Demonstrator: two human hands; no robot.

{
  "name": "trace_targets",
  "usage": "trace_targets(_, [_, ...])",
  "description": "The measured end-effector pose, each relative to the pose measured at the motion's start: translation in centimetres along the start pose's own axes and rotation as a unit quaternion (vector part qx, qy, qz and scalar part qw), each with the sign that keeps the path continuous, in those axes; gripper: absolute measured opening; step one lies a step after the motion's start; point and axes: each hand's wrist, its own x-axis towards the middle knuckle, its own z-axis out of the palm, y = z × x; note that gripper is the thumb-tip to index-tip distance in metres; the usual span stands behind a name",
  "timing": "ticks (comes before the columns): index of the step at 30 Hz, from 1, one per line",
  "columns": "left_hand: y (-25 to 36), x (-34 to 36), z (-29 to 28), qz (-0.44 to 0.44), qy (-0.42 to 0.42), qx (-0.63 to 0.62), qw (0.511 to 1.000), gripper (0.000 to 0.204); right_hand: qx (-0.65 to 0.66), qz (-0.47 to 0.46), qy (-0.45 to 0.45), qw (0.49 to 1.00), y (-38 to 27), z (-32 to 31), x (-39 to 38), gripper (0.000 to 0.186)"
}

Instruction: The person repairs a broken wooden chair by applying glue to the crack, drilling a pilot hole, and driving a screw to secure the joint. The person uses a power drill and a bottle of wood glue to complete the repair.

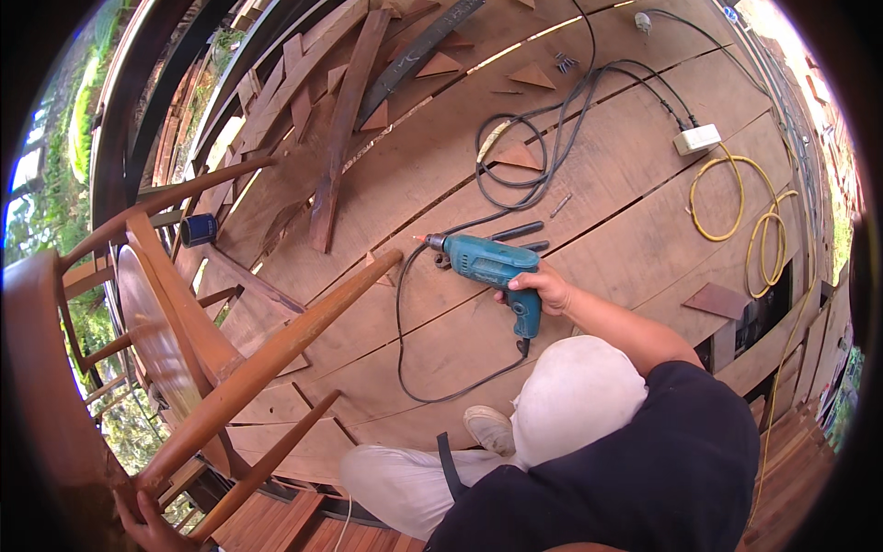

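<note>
My right hand (543, 287) is closed round the handle of a teal power drill (487, 261), its bit pointing left. The drill is over the plank floor, and its black cord loops away below the handle. At the lower left my left hand (152, 529) grips the edge of a brown wooden chair (267, 368), its fingers partly cut off by the dark rim of the picture. The chair lies tipped over, with its tapered legs pointing right. One leg ends just left of the drill's bit.
Wood offcuts (345, 129) pile up at the far left beside dark railings. A blue can (198, 230) stands near the chair. Coiled black cable (543, 156), a white socket block (696, 139) and a yellow cord (736, 198) lie on the planks (625, 230). Gaps run between boards.
</note>
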Motion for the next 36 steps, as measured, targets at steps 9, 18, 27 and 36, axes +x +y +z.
trace_targets(9, [-1.1, 1.6, -3.1, 0.038, -0.079, 0.041, 0.995, 0.052, -0.003, 0.04, 0.049, 0.998, 0.2, -1.0, 0.4, 0.05])
trace_targets(18, [-2.4, 1.3, -3.1, 0.03, -0.022, 0.071, 0.997, 0.046, -0.567, 0.016, 0.206, 0.798, -4.3, -1.4, -1.1, 0.037])
trace_targets(27, [-0.5, -0.3, -0.8, 0.051, 0.056, 0.013, 0.997, 0.049, -0.749, -0.4, 0.257, 0.461, -22.2, -0.1, 10.2, 0.015])
trace_targets(36, [4.1, -4.2, 3.6, 0.254, 0.294, 0.023, 0.921, 0.036, -0.833, -0.386, 0.307, 0.252, -22.2, -1.6, 16.2, 0.025])
